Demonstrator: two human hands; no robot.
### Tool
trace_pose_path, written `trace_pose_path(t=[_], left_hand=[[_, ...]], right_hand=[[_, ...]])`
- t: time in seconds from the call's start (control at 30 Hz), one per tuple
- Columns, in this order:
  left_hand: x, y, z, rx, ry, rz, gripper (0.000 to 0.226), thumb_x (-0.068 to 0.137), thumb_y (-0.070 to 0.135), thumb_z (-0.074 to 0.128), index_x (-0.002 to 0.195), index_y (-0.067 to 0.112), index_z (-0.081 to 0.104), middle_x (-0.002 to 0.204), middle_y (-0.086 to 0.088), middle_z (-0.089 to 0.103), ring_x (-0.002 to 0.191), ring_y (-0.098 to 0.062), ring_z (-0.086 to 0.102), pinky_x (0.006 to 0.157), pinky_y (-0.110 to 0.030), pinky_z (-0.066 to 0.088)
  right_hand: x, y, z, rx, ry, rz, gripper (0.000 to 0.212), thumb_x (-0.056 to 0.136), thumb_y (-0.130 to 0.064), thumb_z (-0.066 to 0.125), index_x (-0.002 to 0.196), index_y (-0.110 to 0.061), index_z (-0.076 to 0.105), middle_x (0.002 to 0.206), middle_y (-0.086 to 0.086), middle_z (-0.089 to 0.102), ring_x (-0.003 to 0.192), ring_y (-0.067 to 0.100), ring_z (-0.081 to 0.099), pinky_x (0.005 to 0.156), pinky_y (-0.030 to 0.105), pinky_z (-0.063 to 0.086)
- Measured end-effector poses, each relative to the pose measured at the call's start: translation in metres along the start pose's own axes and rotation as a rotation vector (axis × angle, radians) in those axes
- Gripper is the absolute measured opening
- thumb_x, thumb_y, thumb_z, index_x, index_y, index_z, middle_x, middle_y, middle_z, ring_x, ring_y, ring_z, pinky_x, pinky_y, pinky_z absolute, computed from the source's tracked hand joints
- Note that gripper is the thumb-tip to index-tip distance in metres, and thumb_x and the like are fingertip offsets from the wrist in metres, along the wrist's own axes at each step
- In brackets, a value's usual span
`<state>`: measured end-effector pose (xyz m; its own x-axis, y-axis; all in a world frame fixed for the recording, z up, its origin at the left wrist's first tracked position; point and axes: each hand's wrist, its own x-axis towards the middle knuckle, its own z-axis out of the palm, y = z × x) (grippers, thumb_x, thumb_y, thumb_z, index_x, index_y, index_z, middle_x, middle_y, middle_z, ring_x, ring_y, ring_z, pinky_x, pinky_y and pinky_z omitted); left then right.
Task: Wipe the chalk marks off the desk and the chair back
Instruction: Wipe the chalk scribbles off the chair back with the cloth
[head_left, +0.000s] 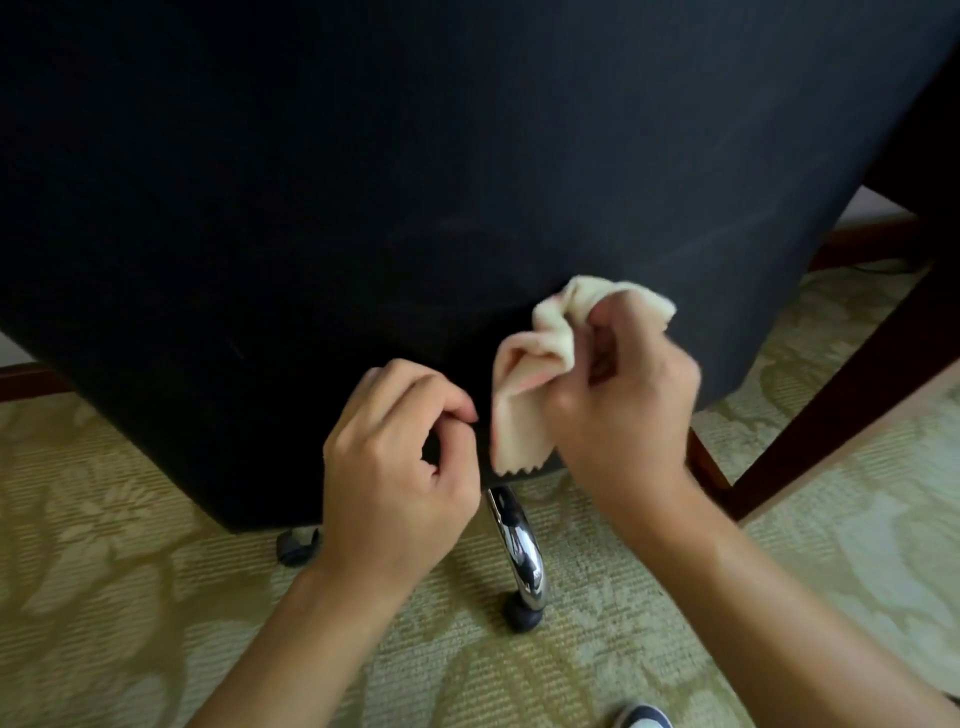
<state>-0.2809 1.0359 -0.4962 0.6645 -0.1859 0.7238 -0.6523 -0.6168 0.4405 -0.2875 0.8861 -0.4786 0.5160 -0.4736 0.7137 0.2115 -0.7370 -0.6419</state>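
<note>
Two hands low at the black chair back (415, 182): right hand (618, 400) clutches the bunched cream cloth (540, 353), faint chalk streaks just up-right; left hand (400, 447) curled, empty.

A pale green patterned carpet (130, 597) carries the chair's chrome leg (519, 551), its casters, and a dark wooden desk leg (810, 441).

You find no readable text, label, brand, number or sign anywhere in view; dark surfaces and pale fabric carry none.
</note>
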Motion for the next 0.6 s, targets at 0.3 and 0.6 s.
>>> trace_pose_path(t=[0.3, 0.6], left_hand=[[0.007, 0.010, -0.003, -0.089, 0.024, -0.046, 0.019, 0.080, -0.006, 0.055, 0.070, 0.007, 0.065, 0.076, 0.003, 0.060, 0.070, -0.016, 0.059, 0.059, -0.033, 0.048], [0.009, 0.000, -0.026, -0.542, -0.182, -0.216, 0.011, 0.081, 0.020, 0.057, 0.079, 0.017, 0.067, 0.083, 0.008, 0.064, 0.086, -0.020, 0.064, 0.074, -0.023, 0.048]], right_hand=[[-0.026, 0.002, 0.005, 0.270, -0.126, 0.546, 0.025, 0.092, -0.018, 0.061, 0.071, -0.010, 0.051, 0.063, 0.004, 0.052, 0.055, 0.005, 0.045, 0.049, 0.030, 0.041], [0.020, -0.044, 0.012, 0.154, 0.163, -0.048, 0.014, 0.090, -0.008, 0.056, 0.092, -0.021, 0.052, 0.078, -0.012, 0.052, 0.063, 0.004, 0.049, 0.059, 0.015, 0.038]])
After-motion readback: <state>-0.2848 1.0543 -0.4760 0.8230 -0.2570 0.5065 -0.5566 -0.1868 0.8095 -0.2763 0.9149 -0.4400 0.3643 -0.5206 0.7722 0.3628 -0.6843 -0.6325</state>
